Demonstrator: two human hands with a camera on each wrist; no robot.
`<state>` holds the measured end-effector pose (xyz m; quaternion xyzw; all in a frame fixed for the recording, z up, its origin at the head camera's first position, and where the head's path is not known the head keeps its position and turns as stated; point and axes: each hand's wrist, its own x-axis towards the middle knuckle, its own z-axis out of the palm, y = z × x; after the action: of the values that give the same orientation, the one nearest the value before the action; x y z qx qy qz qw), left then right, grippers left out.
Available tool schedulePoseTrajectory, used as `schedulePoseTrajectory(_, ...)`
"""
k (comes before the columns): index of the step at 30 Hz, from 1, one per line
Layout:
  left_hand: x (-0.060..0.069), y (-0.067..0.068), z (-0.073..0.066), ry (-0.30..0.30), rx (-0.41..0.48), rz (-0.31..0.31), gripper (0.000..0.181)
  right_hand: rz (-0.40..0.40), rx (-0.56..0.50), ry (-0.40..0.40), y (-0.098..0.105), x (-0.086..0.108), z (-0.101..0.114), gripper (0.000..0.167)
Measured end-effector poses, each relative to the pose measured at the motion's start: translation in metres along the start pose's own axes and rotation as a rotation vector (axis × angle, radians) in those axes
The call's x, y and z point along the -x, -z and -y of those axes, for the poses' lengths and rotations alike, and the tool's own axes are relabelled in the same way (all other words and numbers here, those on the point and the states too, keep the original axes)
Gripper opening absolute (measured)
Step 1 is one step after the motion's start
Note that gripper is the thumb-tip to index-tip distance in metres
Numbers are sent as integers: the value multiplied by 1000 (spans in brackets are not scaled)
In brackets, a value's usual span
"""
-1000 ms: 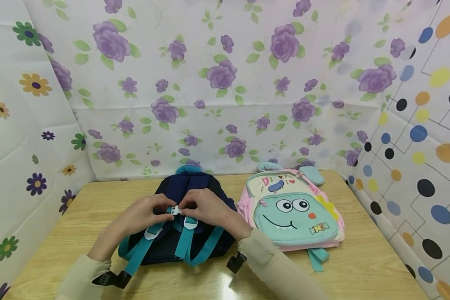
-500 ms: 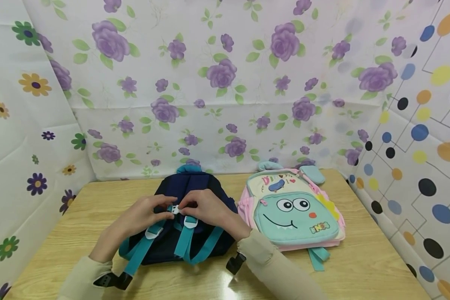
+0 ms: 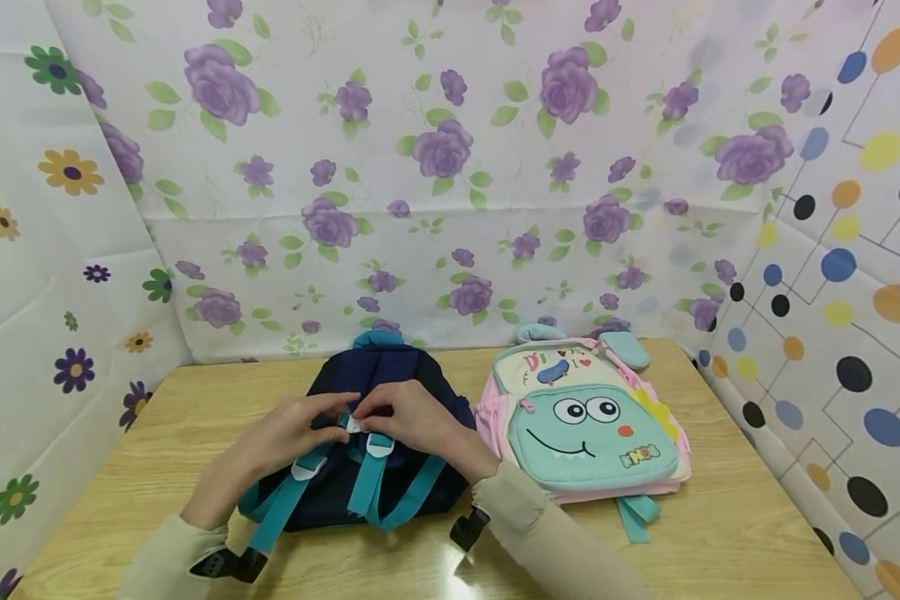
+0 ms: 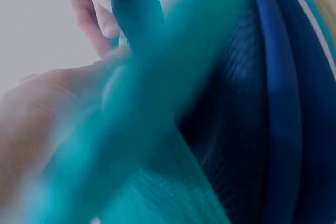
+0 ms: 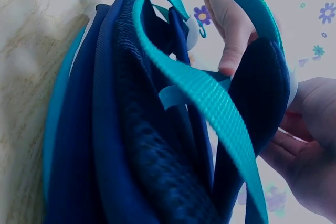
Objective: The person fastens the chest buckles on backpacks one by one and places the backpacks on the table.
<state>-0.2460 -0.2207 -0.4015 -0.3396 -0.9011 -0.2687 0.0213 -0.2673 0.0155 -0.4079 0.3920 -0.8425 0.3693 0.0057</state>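
A dark navy backpack with teal straps lies on the table in the head view, its strap side up. Over its middle a small white buckle sits between my hands. My left hand holds the buckle's left side and its teal webbing with thumb and fingers. From the right, my right hand pinches the buckle. In the right wrist view a teal strap and a padded shoulder strap partly cover both hands. Blurred teal webbing hides much of the left wrist view.
Right of the navy backpack lies a mint and pink backpack with a cartoon face. Teal strap ends hang toward the front of the wooden table. A floral cloth stands behind.
The buckle has tilted slightly between my hands, and the left fingers and thumb have spread a little. Both hands stay in nearly the same place; the backpacks have not moved.
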Motion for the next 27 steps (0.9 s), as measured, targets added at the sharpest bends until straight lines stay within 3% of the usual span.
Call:
schedulePoseTrajectory(6,-2,-1,-1,38,23,37,58,4,11,-40,-2,1,-1,15)
schedulePoseTrajectory(12,1,-2,0,56,65,81,59,16,53,13,-3,4,-1,16)
schedulePoseTrajectory(20,2,-7,-11,103,90,50,58,-21,44,49,10,16,-2,17)
schedulePoseTrajectory(27,-3,-19,-18,100,98,53,54,-18,43,-3,27,32,-10,17)
